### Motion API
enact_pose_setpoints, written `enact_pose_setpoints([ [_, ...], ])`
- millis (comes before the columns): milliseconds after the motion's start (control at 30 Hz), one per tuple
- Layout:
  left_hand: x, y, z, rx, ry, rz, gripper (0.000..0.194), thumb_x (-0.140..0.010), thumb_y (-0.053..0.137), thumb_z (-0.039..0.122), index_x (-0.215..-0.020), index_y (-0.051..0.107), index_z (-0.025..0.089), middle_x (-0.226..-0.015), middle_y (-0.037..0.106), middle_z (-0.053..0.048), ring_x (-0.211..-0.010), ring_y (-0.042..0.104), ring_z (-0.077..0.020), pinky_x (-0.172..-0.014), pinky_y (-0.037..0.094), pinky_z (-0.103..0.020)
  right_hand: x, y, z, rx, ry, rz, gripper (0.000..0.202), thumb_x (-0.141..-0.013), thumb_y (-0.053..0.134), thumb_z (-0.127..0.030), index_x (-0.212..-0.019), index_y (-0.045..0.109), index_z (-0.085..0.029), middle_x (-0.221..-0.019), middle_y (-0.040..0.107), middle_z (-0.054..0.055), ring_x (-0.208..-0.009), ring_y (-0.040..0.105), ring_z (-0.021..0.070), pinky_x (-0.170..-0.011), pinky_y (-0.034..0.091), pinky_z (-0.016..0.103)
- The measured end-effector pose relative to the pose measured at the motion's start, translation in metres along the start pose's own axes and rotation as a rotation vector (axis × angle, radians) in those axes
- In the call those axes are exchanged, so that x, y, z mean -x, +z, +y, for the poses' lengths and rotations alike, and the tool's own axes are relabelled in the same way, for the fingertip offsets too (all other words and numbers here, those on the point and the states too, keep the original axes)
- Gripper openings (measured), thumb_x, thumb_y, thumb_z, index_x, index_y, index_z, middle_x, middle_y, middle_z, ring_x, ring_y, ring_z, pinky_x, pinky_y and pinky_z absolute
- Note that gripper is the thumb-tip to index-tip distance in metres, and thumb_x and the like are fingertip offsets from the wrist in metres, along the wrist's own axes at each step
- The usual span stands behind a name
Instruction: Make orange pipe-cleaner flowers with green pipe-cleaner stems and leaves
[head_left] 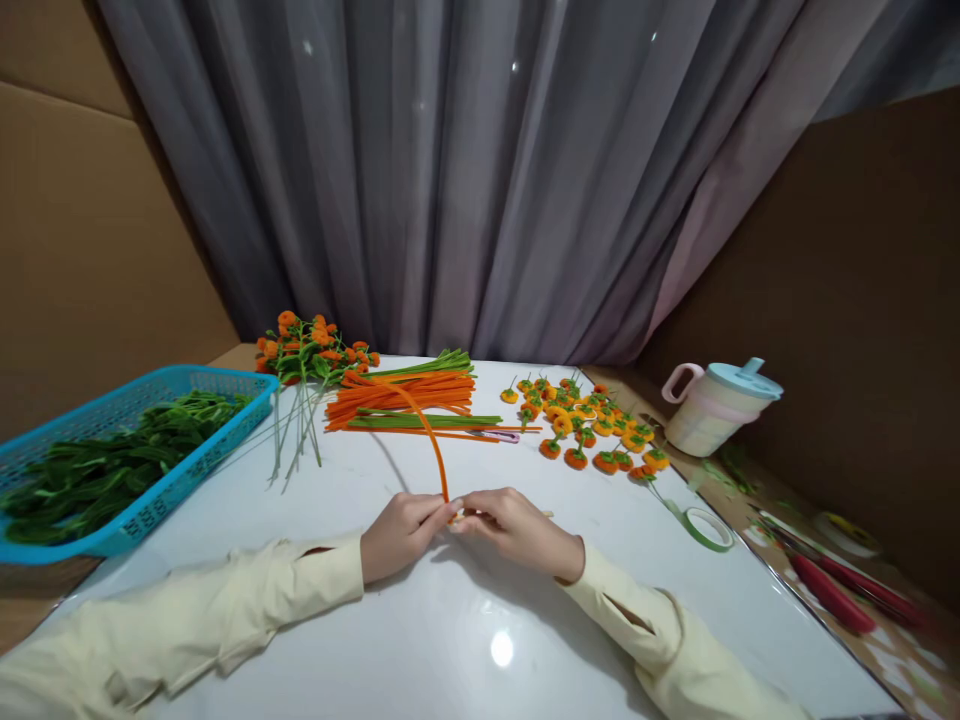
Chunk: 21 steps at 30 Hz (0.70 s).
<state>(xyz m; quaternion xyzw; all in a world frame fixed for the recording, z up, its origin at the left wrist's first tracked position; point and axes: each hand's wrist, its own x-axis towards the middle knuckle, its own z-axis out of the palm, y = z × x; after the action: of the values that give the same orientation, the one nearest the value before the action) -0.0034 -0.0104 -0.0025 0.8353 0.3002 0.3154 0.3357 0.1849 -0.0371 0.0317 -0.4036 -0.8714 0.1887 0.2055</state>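
An orange fuzzy stem curves up and back from between my two hands, near the middle of the white table. My left hand pinches its lower end between thumb and fingers. Right beside it, my right hand has its fingertips closed at the same end, around a small piece too hidden to name. Beyond the hands lies a pile of orange stems, with green stems on its near side. A pink clip-like tool rests at the pile's right end.
On the left is a blue basket of green leaves. Orange flowers with long stems lie behind it. Several small yellow and orange flower heads spread right of centre. Green tape, a lidded cup and red-handled pliers are at right.
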Motion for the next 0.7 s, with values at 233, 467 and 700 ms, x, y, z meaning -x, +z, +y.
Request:
enact_pose_setpoints([
  [233,0.001,-0.001,0.001,-0.034,0.026,-0.029,0.043,-0.091,0.031,0.040,-0.059,0.049,0.016,-0.051,0.044,0.003,-0.048,0.039,-0.0090,-0.051,0.031,-0.021,0.003,0.013,0.001,0.146,-0.114,0.086,0.029,-0.093,0.040,-0.029,-0.081,0.064,-0.015,-0.066,0.063,0.004,-0.057,0.054,0.0119,-0.052,0.033,0.021],
  [467,-0.004,0.000,0.005,0.354,-0.280,-0.238,0.056,-0.087,0.031,0.057,-0.055,0.050,0.015,-0.037,0.037,0.005,-0.036,0.037,-0.0076,-0.043,0.033,-0.021,0.007,0.010,0.002,0.324,-0.252,0.117,0.020,-0.089,0.039,-0.017,-0.082,0.058,-0.015,-0.064,0.058,0.002,-0.055,0.051,0.0119,-0.049,0.031,0.023],
  [700,-0.015,-0.008,0.003,0.712,-0.444,-0.514,0.060,-0.075,0.043,0.070,-0.061,0.054,0.012,-0.042,0.053,-0.002,-0.031,0.045,-0.0086,-0.029,0.016,-0.019,0.009,0.013,-0.001,0.585,-0.455,0.294,0.018,-0.082,0.035,-0.009,-0.085,0.053,-0.012,-0.059,0.050,0.001,-0.053,0.045,0.0141,-0.046,0.030,0.027],
])
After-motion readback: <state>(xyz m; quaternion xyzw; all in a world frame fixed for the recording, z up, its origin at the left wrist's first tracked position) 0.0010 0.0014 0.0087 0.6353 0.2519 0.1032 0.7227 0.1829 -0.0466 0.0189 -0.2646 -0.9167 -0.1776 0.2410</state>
